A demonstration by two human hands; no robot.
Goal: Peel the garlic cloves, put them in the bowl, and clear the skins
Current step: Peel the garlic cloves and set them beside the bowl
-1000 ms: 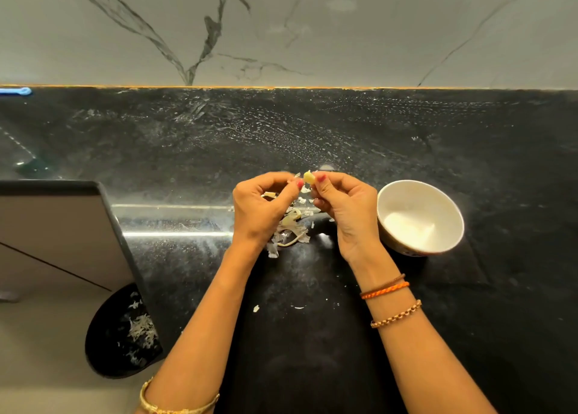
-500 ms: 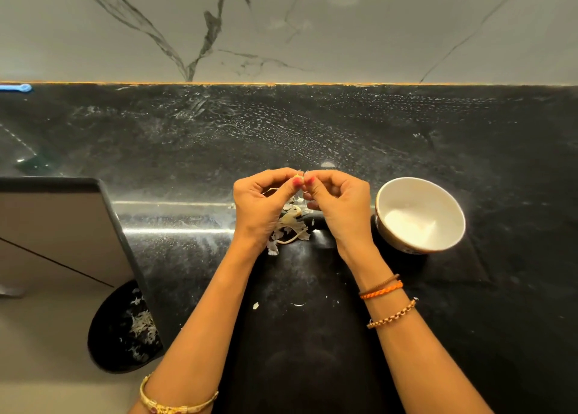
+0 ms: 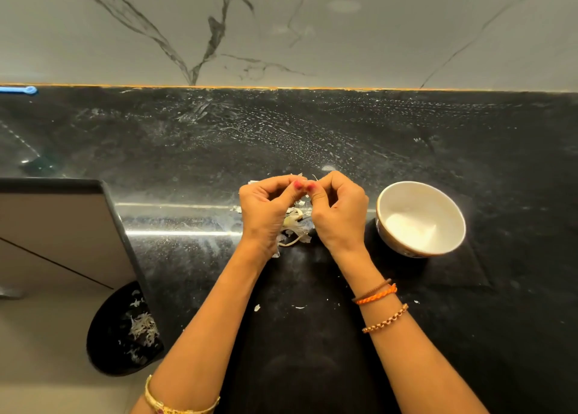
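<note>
Compared with a second ago, both hands are being held slightly lower and closer together, and the pale clove that was showing between the fingertips is now being hidden by them. The left hand [image 3: 266, 207] and right hand [image 3: 339, 208] are being kept above the pile of skins [image 3: 295, 226] on the black counter [image 3: 312, 138], probably so that loosened peel is being dropped onto one heap and can be cleared in one sweep. Thumbs and forefingers of both hands are being pressed together tip to tip, the remaining fingers curled in toward the palms; they appear to be clamped on a garlic clove, though the clove itself is not being shown in this view. Wrists are being bent downward and forearms angled inward from the lower edge, meeting over the heap.

The white bowl [image 3: 420, 218] is being kept just to the right of the right hand, within easy reach for a peeled clove; whether any cloves are already lying in it cannot be told. A black bin [image 3: 122, 332] holding skins is being kept on the floor below the counter's left end, likely for the final clearing.
</note>
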